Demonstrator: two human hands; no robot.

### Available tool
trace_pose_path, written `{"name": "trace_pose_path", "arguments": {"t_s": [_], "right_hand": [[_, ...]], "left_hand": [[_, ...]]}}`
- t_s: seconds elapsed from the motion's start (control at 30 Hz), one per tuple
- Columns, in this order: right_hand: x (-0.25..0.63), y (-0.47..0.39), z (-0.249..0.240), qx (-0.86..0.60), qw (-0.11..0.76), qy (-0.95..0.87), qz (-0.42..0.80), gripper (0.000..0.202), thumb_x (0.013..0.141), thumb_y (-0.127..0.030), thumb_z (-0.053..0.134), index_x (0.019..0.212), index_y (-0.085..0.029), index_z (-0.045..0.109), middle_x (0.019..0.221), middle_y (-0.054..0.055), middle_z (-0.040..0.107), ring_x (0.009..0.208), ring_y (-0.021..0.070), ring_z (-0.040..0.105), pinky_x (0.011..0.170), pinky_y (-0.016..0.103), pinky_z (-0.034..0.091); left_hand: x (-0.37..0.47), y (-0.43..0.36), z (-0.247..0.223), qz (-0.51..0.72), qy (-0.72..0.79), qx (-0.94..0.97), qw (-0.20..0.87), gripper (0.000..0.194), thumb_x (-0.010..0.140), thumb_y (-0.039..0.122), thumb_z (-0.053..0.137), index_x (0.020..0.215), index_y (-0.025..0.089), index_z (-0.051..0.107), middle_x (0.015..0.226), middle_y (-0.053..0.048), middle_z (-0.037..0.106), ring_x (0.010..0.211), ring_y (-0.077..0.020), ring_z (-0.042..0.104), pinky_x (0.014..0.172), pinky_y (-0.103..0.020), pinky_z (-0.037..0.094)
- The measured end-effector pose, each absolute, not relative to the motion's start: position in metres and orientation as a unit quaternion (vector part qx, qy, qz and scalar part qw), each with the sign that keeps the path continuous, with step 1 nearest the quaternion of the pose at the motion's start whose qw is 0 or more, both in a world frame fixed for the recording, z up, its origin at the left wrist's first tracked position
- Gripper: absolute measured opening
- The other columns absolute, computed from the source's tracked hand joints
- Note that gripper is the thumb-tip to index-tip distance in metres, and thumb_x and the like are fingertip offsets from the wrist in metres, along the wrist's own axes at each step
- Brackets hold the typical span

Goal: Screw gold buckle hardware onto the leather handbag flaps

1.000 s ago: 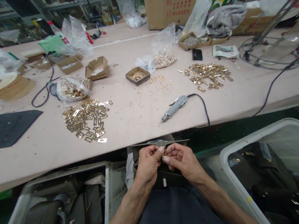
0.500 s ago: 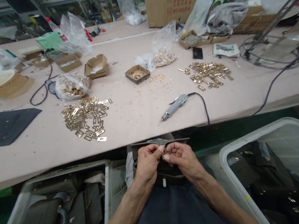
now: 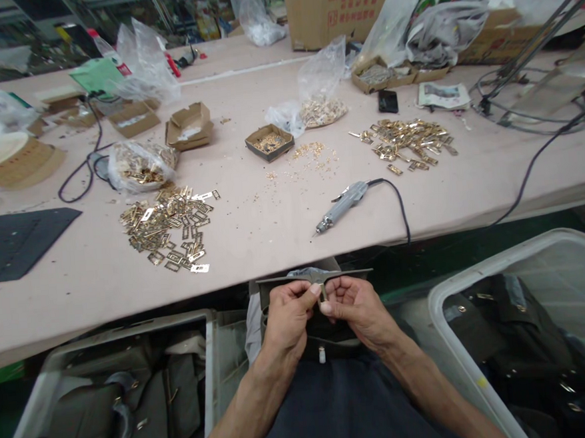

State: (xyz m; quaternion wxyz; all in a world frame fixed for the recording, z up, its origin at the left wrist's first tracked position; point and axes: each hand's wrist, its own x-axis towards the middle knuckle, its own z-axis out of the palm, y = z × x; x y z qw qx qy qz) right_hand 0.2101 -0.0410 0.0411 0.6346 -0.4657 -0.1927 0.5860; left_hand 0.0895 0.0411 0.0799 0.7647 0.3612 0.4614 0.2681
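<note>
A dark olive bag (image 3: 282,284) rests at my lap by the table's front edge, its flap edge spread to both sides. My left hand (image 3: 293,312) pinches the flap near its middle. Beside it, my right hand (image 3: 355,308) closes thumb and fingers on a small gold metal piece (image 3: 322,294) at the flap; its far part is hidden by the fingers. Lower on the bag sits a small clasp (image 3: 322,354). On the table lie a grey electric screwdriver (image 3: 342,207), gold frame plates (image 3: 170,227) on the left and gold plates (image 3: 410,143) on the right.
Bins of dark bags stand at left (image 3: 211,378) and right (image 3: 442,315). Tiny gold parts (image 3: 312,152) lie near a small box (image 3: 270,155). A black board (image 3: 21,243), plastic bags (image 3: 141,164) and a wire stand (image 3: 508,90) are also on the table.
The gold piece between my fingers has turned slightly and shows longer and more upright. Both hands stay almost in the same place; the view has shifted slightly.
</note>
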Motion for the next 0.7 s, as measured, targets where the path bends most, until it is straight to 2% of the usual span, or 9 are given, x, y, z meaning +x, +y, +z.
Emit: {"name": "trace_pose_path", "arguments": {"t_s": [0.1,0.2,0.3,0.43,0.53,0.7], "right_hand": [[0.21,-0.042,0.042,-0.465,0.625,-0.201,0.594,0.038,0.067,-0.028,0.095,0.09,-0.012,0.069,0.08,0.005,0.065,0.066,0.0126,0.057,0.055,0.02,0.049],[0.21,-0.042,0.04,-0.468,0.633,-0.195,0.585,0.038,0.063,-0.026,0.097,0.085,-0.013,0.068,0.074,0.002,0.062,0.06,0.0096,0.053,0.052,0.018,0.045],[0.208,-0.044,0.038,-0.481,0.64,-0.196,0.566,0.04,0.062,-0.024,0.097,0.087,-0.013,0.069,0.07,0.0,0.06,0.058,0.0086,0.051,0.052,0.017,0.045],[0.207,-0.047,0.046,-0.509,0.613,-0.232,0.558,0.037,0.07,-0.029,0.092,0.094,-0.013,0.07,0.073,0.003,0.065,0.06,0.0125,0.058,0.055,0.022,0.049],[0.206,-0.048,0.058,-0.548,0.58,-0.268,0.54,0.031,0.076,-0.036,0.087,0.089,-0.013,0.071,0.072,0.006,0.068,0.056,0.0139,0.059,0.054,0.024,0.049],[0.203,-0.05,0.063,-0.581,0.588,-0.275,0.491,0.027,0.076,-0.037,0.085,0.081,-0.014,0.071,0.068,0.005,0.067,0.054,0.0131,0.057,0.051,0.023,0.047]], "left_hand": [[0.089,0.04,0.079,0.269,0.459,0.36,0.766,0.035,0.058,0.037,0.088,0.055,0.011,0.065,0.052,0.0,0.055,0.046,-0.006,0.039,0.046,-0.02,0.027],[0.089,0.039,0.077,0.274,0.456,0.362,0.766,0.035,0.058,0.037,0.089,0.055,0.011,0.066,0.051,0.0,0.054,0.047,-0.0058,0.038,0.047,-0.02,0.026],[0.088,0.038,0.076,0.278,0.455,0.361,0.765,0.034,0.059,0.037,0.088,0.057,0.011,0.067,0.053,0.0,0.054,0.047,-0.0058,0.038,0.048,-0.021,0.026],[0.086,0.037,0.078,0.284,0.456,0.358,0.764,0.034,0.058,0.037,0.088,0.058,0.01,0.067,0.052,0.001,0.053,0.047,-0.0055,0.037,0.048,-0.021,0.025],[0.086,0.037,0.078,0.283,0.461,0.352,0.764,0.033,0.058,0.036,0.088,0.058,0.01,0.067,0.053,0.0,0.054,0.047,-0.0059,0.039,0.048,-0.021,0.027],[0.087,0.036,0.073,0.266,0.45,0.314,0.793,0.034,0.058,0.036,0.088,0.06,0.011,0.065,0.051,0.002,0.05,0.047,-0.0073,0.04,0.047,-0.021,0.028]]}}
